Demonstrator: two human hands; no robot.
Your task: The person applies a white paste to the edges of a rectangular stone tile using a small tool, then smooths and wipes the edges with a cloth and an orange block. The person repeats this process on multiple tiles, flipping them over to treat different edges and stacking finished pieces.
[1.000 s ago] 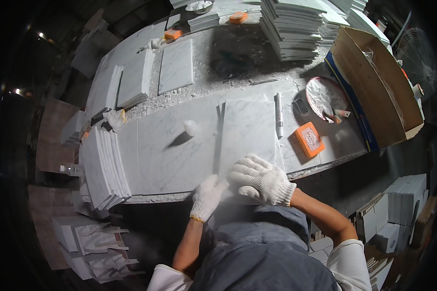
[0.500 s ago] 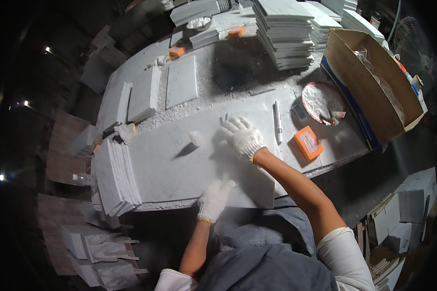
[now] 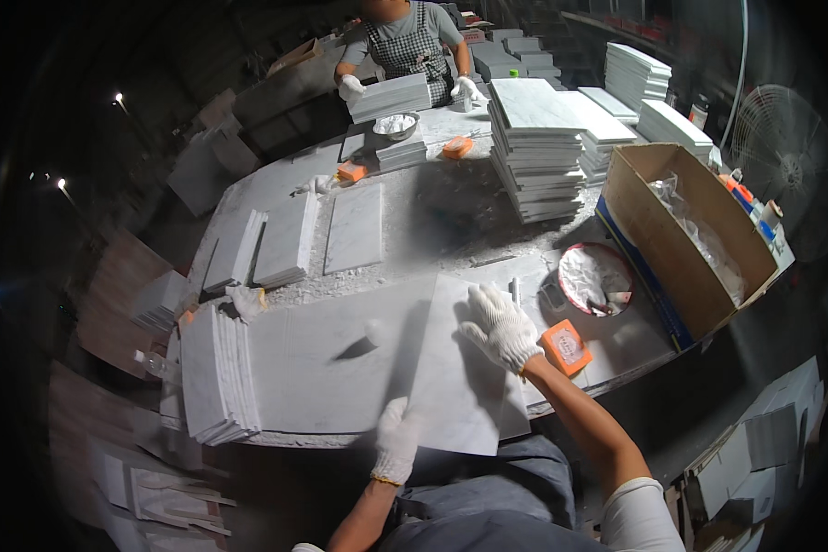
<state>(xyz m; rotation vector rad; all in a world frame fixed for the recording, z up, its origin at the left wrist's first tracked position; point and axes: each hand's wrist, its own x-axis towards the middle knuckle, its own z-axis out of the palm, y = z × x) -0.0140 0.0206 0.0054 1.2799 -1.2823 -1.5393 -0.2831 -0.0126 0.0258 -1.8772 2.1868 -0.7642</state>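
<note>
The slab (image 3: 455,368) I am working on lies left of the tub (image 3: 564,271) and nearer to me. It is a thin, straight-edged rectangle of pale grey-white stone, faintly veined, smooth and mostly matt. Its near end juts past the table's edge, and a soft shadow runs along its left side. My left hand (image 3: 396,442), in a white knit glove with a yellow cuff, is at that side near the closest corner; it blurs, so I cannot tell how tightly its fingers close. My right hand (image 3: 500,324), gloved in ribbed knit, lies spread on the slab's right part, thumb out.

The tub is round and red-rimmed, with lumpy white paste (image 3: 589,271) inside. Just nearer than it sits an orange box (image 3: 566,347) with a pale label. To the tub's right I see a carton (image 3: 658,239) of plain brown card; well left of it, a stack (image 3: 216,377) of thin tiles leans. Beyond the tub, the table (image 3: 405,244) is gritty with pale crumbs, a tall pile (image 3: 535,175) of slabs rises, and a co-worker (image 3: 405,51) in a checked apron stands.
</note>
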